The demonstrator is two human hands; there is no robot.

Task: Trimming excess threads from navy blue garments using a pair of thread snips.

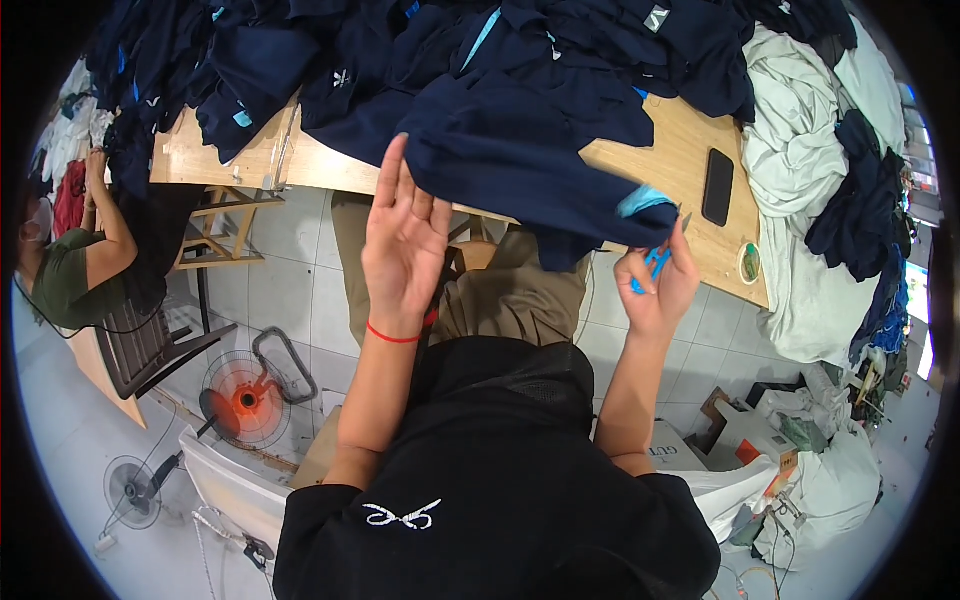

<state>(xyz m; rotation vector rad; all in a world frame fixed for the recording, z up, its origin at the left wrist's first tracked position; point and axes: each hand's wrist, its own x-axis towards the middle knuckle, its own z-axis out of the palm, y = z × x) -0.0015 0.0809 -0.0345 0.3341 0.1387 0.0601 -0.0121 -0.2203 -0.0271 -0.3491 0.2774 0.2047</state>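
Note:
A navy garment [520, 150] is stretched between my hands above the near edge of the wooden table [705, 248]. My left hand [405, 255] is open, its palm turned up and its straight fingers against the garment's left part. My right hand [660, 290] is closed around small blue-handled scissors [652, 268], whose blade tip points up past the fingers. Its fingertips are also at the garment's right end, where a light blue lining [645, 200] shows. Whether they pinch the cloth there is partly hidden.
More navy garments [260, 60] are heaped across the table's far side. A black phone [717, 187] and a small round item [749, 262] lie at right, beside pale cloth [795, 130]. At left are an orange fan [245, 400] and a seated person [85, 250].

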